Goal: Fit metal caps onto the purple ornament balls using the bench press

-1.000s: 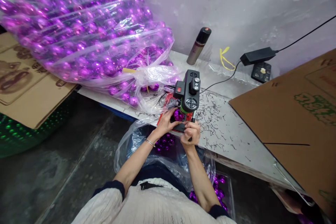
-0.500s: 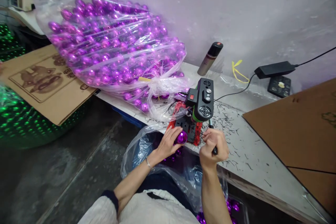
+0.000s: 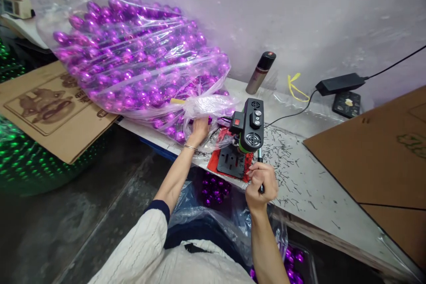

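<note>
A small black bench machine [image 3: 249, 129] with a red switch stands on a black base plate [image 3: 230, 163] over a red mat. My right hand [image 3: 261, 181] is closed round the machine's lever handle at the table's front edge. My left hand [image 3: 199, 129] reaches into the open mouth of a big clear plastic bag [image 3: 140, 57] full of shiny purple balls; its fingers are buried in the plastic. The base plate is bare.
Below the table an open plastic bag [image 3: 216, 193] holds more purple balls. Small dark scraps litter the white table [image 3: 299, 177]. A spray can [image 3: 260, 72], a power adapter [image 3: 340, 83], cardboard sheets [image 3: 382, 155] right and left [image 3: 49, 111], green balls [image 3: 20, 159] far left.
My left hand left the machine's base, where it held a purple ball, and moved up-left into the big bag. The right hand stays on the lever.
</note>
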Action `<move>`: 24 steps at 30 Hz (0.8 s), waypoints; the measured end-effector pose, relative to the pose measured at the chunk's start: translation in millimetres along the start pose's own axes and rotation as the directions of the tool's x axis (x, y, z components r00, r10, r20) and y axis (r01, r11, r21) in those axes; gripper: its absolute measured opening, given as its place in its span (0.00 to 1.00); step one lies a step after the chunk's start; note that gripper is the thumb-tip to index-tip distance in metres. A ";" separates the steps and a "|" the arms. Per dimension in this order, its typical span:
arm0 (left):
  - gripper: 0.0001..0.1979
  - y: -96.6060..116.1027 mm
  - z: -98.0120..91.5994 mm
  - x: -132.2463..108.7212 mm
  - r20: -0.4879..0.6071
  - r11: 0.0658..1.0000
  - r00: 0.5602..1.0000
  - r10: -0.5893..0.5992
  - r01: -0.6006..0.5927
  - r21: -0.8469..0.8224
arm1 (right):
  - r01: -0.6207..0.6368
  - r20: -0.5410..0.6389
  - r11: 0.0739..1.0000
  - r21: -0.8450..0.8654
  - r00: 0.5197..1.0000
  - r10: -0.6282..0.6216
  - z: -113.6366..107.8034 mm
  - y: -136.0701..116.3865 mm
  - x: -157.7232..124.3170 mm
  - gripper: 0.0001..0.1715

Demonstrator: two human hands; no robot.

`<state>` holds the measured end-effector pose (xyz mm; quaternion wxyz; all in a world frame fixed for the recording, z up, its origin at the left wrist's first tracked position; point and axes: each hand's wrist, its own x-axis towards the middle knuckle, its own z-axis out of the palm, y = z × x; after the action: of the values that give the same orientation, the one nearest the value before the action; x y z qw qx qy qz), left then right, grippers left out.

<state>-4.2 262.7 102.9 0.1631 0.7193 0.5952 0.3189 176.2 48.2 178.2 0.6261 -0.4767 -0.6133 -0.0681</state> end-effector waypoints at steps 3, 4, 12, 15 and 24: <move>0.13 1.9 -5.6 4.4 0.097 0.998 0.993 -0.062 0.064 -0.020 | 0.011 -0.003 1.000 0.002 1.000 -0.011 0.2 1.2 -1.2 0.15; 0.15 3.8 -9.9 -0.5 0.095 0.994 0.992 -0.088 0.094 -0.053 | 0.014 0.001 1.000 0.001 1.000 -0.014 0.2 1.4 -1.2 0.15; 0.27 21.7 -36.7 -102.9 0.345 0.561 0.928 -0.141 0.362 -0.744 | -0.002 -0.018 1.000 -0.013 1.000 0.001 -0.4 -5.4 16.3 0.16; 0.28 32.8 -20.4 -134.7 0.340 0.569 0.937 -0.086 0.326 -0.755 | 0.003 0.002 1.000 -0.030 1.000 -0.002 -2.3 -7.8 28.4 0.16; 0.34 54.2 20.0 -139.6 0.121 0.926 0.984 0.128 -0.075 -0.369 | 0.038 0.068 0.997 -0.071 0.997 -0.034 -6.7 -10.9 34.7 0.15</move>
<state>37.3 118.6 84.4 0.3187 0.7277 0.4747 0.3789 181.9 55.1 214.0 0.5863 -0.4899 -0.6395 -0.0855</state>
